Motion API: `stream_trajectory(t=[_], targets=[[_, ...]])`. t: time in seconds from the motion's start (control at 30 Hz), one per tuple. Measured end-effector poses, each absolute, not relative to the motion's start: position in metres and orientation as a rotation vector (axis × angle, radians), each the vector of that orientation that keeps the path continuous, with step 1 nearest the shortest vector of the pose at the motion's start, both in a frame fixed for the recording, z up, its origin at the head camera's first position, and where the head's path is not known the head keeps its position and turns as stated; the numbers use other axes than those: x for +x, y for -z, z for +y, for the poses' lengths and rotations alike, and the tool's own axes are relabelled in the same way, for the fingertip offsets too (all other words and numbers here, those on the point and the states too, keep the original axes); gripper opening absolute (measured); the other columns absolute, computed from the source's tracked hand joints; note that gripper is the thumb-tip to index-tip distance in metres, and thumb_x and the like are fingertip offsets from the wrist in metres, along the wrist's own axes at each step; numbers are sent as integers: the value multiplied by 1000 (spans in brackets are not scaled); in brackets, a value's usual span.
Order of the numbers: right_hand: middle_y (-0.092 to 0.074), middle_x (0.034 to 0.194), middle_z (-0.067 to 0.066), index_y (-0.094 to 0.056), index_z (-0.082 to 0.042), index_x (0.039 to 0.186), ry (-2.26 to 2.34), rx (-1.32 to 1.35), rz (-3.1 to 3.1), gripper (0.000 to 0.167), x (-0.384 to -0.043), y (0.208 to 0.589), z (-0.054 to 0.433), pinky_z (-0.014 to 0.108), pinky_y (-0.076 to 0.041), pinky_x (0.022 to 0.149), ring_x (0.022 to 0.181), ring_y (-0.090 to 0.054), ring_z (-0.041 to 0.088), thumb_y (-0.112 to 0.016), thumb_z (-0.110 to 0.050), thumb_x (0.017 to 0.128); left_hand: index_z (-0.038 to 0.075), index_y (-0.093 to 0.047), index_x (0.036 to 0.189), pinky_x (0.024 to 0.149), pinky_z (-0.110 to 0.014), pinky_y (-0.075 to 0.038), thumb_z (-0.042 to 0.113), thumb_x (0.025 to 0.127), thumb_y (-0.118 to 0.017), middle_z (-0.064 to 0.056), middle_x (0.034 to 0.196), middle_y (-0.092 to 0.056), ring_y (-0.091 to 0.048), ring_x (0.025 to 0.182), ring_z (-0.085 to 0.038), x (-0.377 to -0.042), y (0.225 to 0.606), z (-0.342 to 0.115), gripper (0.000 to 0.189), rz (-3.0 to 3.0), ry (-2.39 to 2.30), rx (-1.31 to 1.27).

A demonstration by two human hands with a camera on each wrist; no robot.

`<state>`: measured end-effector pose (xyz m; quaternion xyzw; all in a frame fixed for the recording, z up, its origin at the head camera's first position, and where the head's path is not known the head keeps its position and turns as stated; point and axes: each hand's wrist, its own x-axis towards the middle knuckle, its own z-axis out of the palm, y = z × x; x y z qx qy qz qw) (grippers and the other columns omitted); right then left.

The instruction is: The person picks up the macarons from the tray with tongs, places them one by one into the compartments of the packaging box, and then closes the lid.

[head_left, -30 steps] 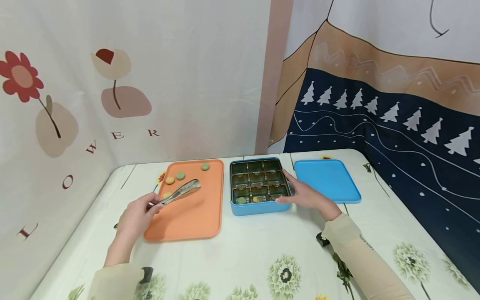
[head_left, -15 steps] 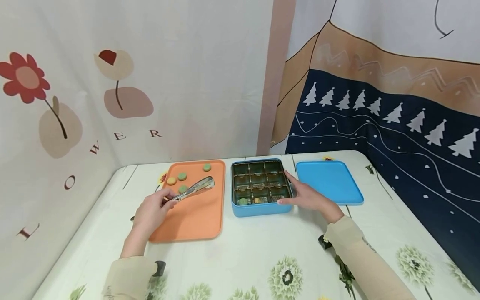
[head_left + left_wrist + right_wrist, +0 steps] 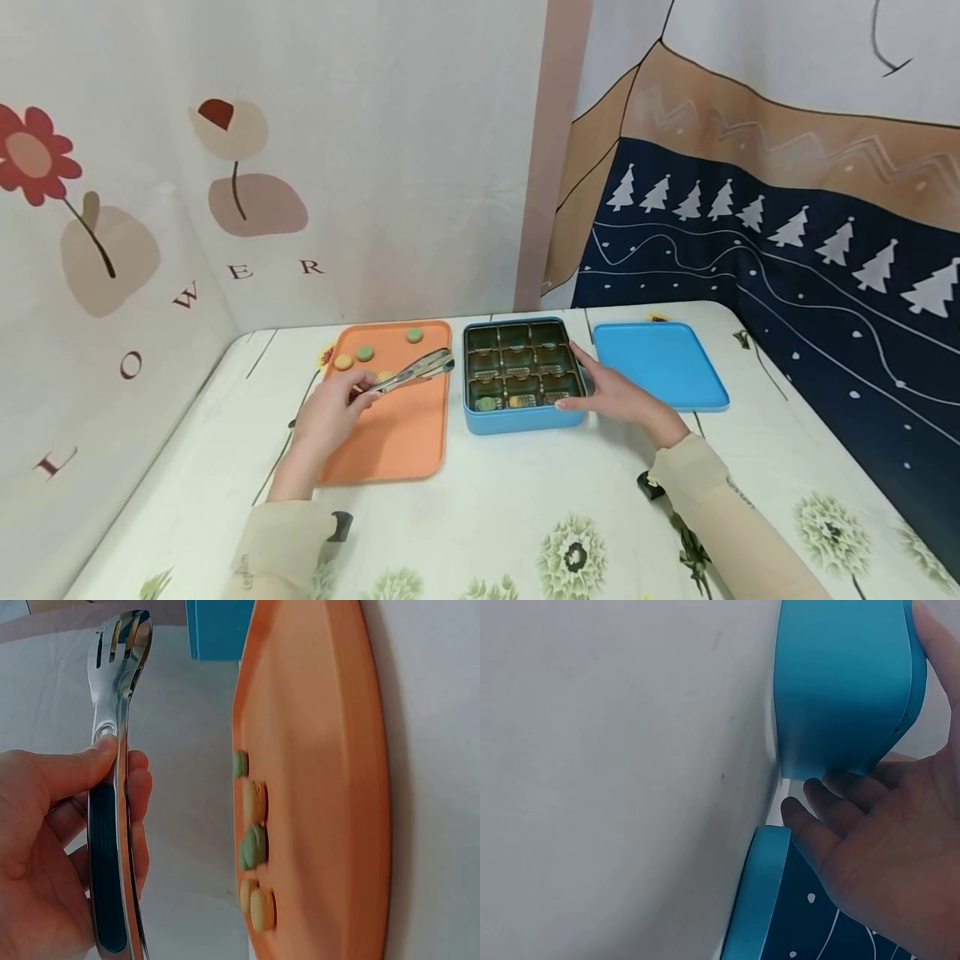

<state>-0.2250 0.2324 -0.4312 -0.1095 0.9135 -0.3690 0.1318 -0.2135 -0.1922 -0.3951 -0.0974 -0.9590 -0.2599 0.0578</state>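
My left hand [image 3: 327, 423] grips metal tongs [image 3: 416, 367] above the orange tray [image 3: 390, 442], their slotted tips pointing right toward the blue box [image 3: 525, 419]. In the left wrist view the tong tips are close together; I cannot tell whether anything is between them. Green [image 3: 415, 335] and yellow [image 3: 343, 362] macarons lie on the tray's far part. The box holds a dark insert with several square compartments. A green macaron [image 3: 486, 403] and a yellow one [image 3: 516, 402] sit in its front row. My right hand [image 3: 618, 392] holds the box's right front corner, thumb at the front rim, fingers along the side.
A blue lid [image 3: 660, 362] lies flat to the right of the box. Beneath everything is a flower-printed tablecloth [image 3: 450, 525]. Printed curtains [image 3: 405, 167] hang along the back and sides, close to the table's edge.
My left hand has carried the tongs to the right across the tray, bringing their tips near the box's left side. The right hand stays on the box.
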Motion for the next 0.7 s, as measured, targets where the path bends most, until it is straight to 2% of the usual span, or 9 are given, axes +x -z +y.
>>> stream_trajectory(t=[0.33,0.7], targets=[[-14,165,23,3,-20,162,1051,-350,2671,115,-225,430,233,67,-33,109,147,-25,49,-73,-58,84,16,-67,103,56,-29,-39,20,97,-65,-3,89,-70,-52,65,-14,-220,393,-165,7,-2893,804,-363],[-15,165,24,2,-19,162,1039,-359,2680,114,-226,431,234,66,-37,107,146,-29,49,-73,-57,84,19,-68,100,56,-28,-39,21,95,-68,0,90,-70,-52,67,-14,-227,397,-138,5,-2884,807,-394]])
